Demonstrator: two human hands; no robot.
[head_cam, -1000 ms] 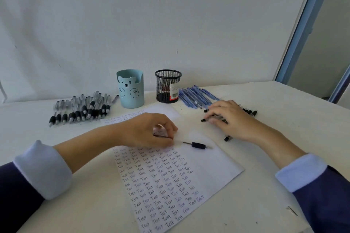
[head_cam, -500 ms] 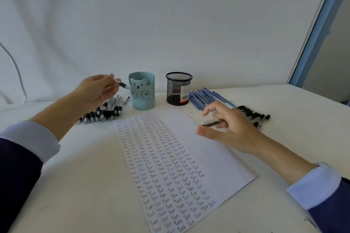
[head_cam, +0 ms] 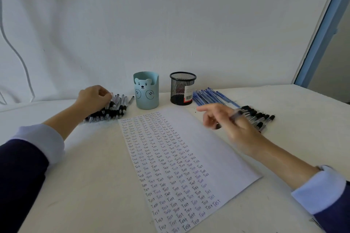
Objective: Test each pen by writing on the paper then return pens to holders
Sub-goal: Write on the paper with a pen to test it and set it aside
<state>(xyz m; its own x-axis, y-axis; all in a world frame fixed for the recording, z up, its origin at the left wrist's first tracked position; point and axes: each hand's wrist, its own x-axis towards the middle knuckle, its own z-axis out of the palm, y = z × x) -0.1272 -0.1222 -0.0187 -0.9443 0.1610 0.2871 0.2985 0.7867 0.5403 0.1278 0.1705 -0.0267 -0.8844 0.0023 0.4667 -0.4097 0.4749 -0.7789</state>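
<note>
Blurred right hand [head_cam: 227, 126], apparently around pen [head_cam: 236, 115]

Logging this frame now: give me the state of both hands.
Left hand: fingers curled at the row of black-grip clear pens; grip cannot be told.
Right hand: holding a blurred dark-grip pen.

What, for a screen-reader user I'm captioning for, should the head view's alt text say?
A person's right hand holds a pen at the right edge of a paper with rows of the word "Test", while the left hand touches a row of black pens. Behind the paper stand a blue bear holder and a black mesh holder.
</note>
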